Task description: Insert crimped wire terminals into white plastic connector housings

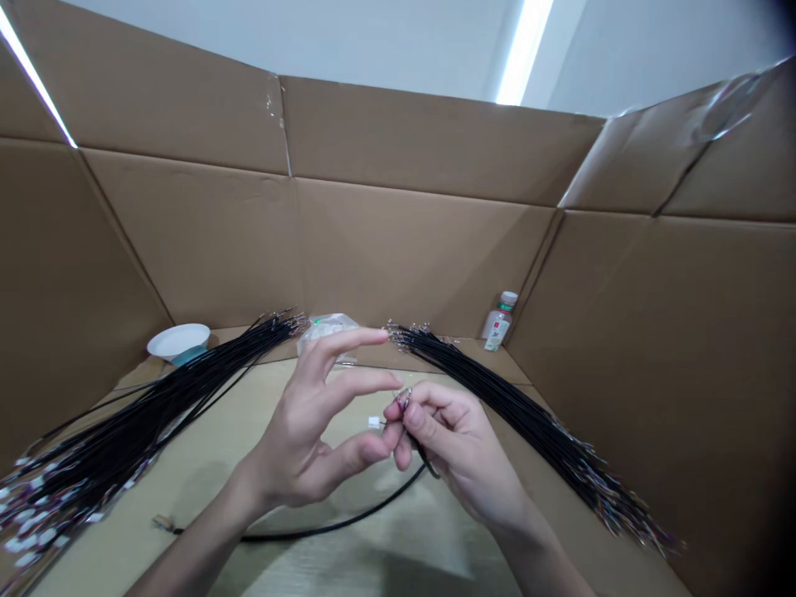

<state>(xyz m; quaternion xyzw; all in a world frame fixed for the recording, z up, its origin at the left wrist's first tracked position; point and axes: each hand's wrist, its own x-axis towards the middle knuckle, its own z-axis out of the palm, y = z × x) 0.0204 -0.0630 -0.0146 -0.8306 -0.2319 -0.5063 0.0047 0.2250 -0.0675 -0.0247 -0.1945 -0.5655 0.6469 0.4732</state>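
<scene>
A black cable curves over the tabletop, one end near my left forearm. Its other end, with thin coloured wires, is pinched between the thumb and fingers of my right hand. A small white connector on a thin wire sticks out to the left of those fingertips. My left hand is just left of it, with index and middle fingers stretched out and apart and the thumb pointing at the connector; nothing is held in it.
Bundles of black cables lie at the left and right. Along the back are a white bowl, a clear plastic bag and a bottle. Cardboard walls enclose the table.
</scene>
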